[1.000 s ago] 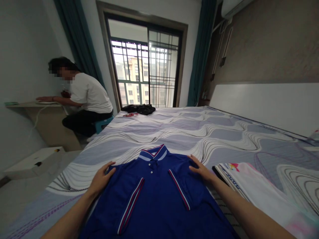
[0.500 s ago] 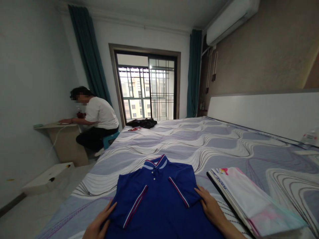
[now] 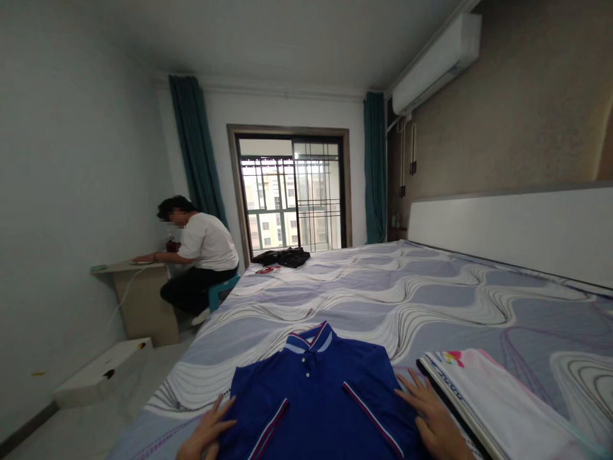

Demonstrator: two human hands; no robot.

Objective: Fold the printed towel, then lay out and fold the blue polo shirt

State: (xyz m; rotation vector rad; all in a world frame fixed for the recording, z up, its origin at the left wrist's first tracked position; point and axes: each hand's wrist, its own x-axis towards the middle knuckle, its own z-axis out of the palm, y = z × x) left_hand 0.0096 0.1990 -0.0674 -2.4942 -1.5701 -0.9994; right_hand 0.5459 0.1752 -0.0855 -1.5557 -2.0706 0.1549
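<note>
A blue polo shirt (image 3: 318,390) lies face up on the bed (image 3: 383,300) right in front of me, collar pointing away, both short sleeves already folded in over the chest so their red-and-white trim runs in two slanting lines. My left hand (image 3: 207,436) rests flat at the shirt's left edge, fingers (image 3: 221,425) spread and open, touching the cloth and gripping nothing. My right hand (image 3: 433,418) lies the same way on the right edge, palm down, fingers apart, squeezed between the shirt and a folded white garment (image 3: 493,409) with pink and coloured print that sits just beside it. The lower part of the shirt runs out of the bottom of the view, so I cannot tell how its hem lies.

I judge the shirt to be light, soft knit that drapes and wrinkles easily and slides a little on the smooth bedcover; it has no stiffness except at the collar and button placket. It seems best taken by the folded side edges or at the shoulders, with flat palms to keep the folds from slipping apart, not pinched in the middle.

Farther off, a dark bundle of clothing (image 3: 282,257) lies at the far end of the bed near the window (image 3: 292,195). Another person in a white top (image 3: 201,252) sits at a small desk (image 3: 136,287) by the left wall, well apart from me.
</note>
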